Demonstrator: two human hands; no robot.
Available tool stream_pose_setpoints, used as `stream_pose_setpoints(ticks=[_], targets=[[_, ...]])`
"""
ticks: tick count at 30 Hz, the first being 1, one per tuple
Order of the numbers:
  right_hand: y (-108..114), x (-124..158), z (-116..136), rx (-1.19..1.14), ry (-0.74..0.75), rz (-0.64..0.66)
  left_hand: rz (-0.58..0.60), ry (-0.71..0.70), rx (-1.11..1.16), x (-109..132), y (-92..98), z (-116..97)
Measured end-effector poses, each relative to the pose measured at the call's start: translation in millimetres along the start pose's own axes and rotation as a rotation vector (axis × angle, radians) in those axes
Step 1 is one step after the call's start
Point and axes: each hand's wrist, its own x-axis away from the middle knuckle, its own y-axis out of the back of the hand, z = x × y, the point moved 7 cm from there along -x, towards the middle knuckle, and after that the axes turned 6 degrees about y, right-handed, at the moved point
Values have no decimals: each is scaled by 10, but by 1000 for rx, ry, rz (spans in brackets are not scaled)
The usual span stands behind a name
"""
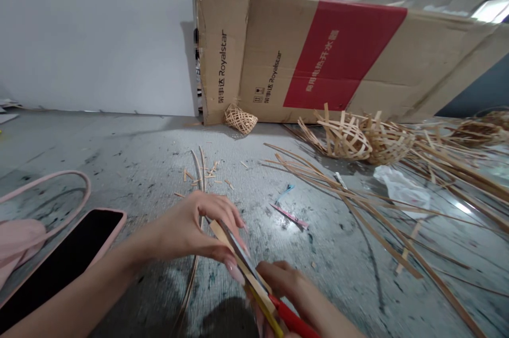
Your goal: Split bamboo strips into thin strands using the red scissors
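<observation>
A short bamboo strip (216, 231) lies low in the middle of the view, pinched between thumb and fingers of the left hand (191, 229). The scissors (240, 253) run along it, apparently almost shut, though the blades blur. The right hand (296, 290), at 5 o'clock, is wrapped round their red-and-yellow handles. A phone (59, 263) lies at 9 o'clock, woven baskets (350, 139) at 2 o'clock and a cardboard box (278, 62) at 12.

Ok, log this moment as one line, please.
left hand: holds bamboo strip | right hand: grips red-handled scissors, blades at strip | nearby: phone, woven baskets, cardboard box
</observation>
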Motion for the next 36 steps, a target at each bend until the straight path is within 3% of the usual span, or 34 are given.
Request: stream_pose_setpoints(ticks=[5, 16, 30, 36], targets=[[13, 16, 42, 41, -28, -11, 34, 26, 69, 1, 4, 63], [51, 54, 91, 19, -65, 32, -8, -8, 68, -7, 16, 25], [60, 73, -17, 118, -28, -112, -44, 36, 80, -2, 66, 84], [85, 39, 43, 131, 15, -105, -55, 65, 90, 4, 67, 105]])
